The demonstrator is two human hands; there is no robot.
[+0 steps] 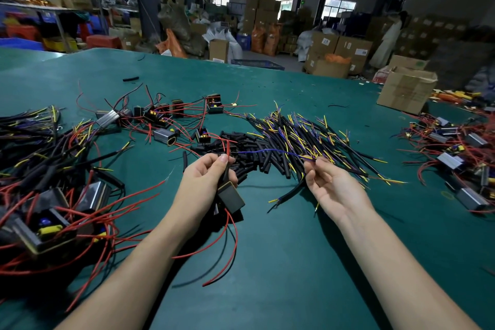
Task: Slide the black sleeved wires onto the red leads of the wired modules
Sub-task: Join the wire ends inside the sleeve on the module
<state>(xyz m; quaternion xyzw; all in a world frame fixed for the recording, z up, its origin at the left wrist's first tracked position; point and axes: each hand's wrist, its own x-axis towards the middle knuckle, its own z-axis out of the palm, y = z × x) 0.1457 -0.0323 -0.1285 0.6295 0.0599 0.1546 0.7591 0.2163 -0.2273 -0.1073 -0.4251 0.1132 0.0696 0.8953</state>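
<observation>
Left hand [207,178]: pinching red lead [228,148], cradling light module [231,197].
Right hand [330,185]: pinching limp blue wire [263,152] of black sleeved wire [290,194].
Handling: floppy; gripping near tips is probably helping.

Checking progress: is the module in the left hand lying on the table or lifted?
Lifted. The left hand grips the module above the green table, its red leads hanging down.
</observation>
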